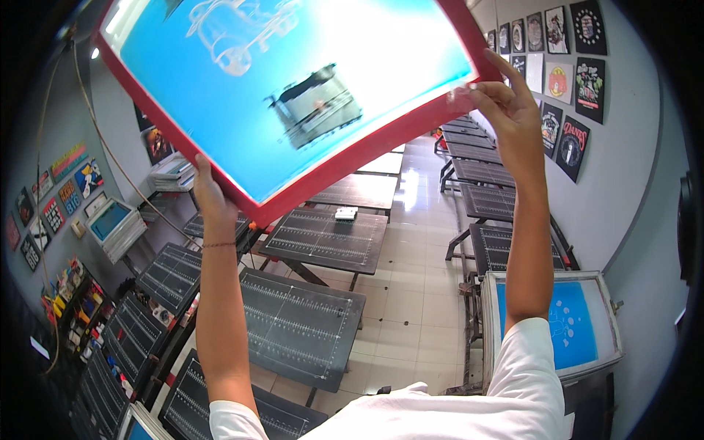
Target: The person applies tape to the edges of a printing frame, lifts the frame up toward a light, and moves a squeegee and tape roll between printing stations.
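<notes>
Raised in front of me and tilted is a screen printing frame [367,150] with a red rim and blue-coated mesh. Bright light shines through the mesh. It bears a pale line drawing [236,55] and a dark-edged rectangular picture area [319,106]. My left hand [214,198] is closed on the rim near its lower left corner. At the right corner my right hand [519,121] grips the rim. Beside that thumb and finger a small, crumpled, clear piece [460,97] lies against the red rim; whether the fingers pinch it is hard to make out. The frame's top runs out of view.
Dark tables with white ruler marks [293,323] stand in rows on both sides of a tiled aisle [400,293]. A blue-meshed screen [612,323] leans at right. Stacked screens [121,238] and a cluttered rack [77,301] are at left. A cable [110,150] hangs there.
</notes>
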Tool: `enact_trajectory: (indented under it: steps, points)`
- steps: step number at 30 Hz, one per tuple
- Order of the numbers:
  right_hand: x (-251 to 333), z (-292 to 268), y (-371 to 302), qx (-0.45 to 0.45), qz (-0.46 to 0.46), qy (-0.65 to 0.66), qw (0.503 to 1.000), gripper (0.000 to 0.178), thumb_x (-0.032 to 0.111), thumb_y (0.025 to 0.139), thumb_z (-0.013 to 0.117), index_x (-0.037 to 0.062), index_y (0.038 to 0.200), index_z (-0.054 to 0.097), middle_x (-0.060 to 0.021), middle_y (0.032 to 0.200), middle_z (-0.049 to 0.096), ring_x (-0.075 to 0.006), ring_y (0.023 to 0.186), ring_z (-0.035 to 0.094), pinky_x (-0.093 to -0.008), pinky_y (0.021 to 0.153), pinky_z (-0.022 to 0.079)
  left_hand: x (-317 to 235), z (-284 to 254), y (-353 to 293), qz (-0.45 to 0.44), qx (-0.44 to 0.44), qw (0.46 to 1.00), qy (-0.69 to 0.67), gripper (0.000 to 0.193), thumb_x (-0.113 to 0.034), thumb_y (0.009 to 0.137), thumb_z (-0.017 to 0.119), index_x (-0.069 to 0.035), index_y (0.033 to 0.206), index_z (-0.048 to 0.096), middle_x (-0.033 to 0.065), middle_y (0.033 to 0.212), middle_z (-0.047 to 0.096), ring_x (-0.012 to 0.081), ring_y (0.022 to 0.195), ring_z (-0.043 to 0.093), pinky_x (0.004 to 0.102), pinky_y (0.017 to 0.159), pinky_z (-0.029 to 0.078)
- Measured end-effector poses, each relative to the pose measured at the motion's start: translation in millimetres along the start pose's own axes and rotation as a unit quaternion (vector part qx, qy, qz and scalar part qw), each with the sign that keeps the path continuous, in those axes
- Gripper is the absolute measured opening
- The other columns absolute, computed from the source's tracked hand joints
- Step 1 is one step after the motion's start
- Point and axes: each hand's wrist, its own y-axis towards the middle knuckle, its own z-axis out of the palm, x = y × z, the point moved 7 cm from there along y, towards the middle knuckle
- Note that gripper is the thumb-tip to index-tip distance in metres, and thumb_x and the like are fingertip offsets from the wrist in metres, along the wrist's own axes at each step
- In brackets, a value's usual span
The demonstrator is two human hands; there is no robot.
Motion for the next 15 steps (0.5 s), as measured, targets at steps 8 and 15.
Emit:
enact_trajectory:
  steps: [8,15]
  points:
    - [-11,11,-5,0.007,0.04,0.049,0.998,0.053,0.008,0.09,0.065,0.0032,0.14,0.048,-0.0045,0.093,0.068,-0.0104,0.093,0.062,-0.0268,0.087,0.047,-9,80,-6,0.022,0.044,0.998,-0.049,0.044,-0.038,0.103,0.047,-0.004,0.131,0.043,0.0087,0.119,0.056,0.0235,0.111,0.056,0.0414,0.099,0.047]
    - [-2,21,-17,-0.002,0.063,0.044,0.997,0.055,0.004,0.088,0.066,0.0027,0.14,0.047,-0.0046,0.092,0.066,-0.0103,0.091,0.062,-0.0245,0.085,0.047,16,117,-17,0.041,-0.025,0.998,-0.046,0.039,-0.039,0.101,0.052,-0.003,0.113,0.044,0.0076,0.101,0.058,0.0153,0.089,0.059,0.0323,0.076,0.054]
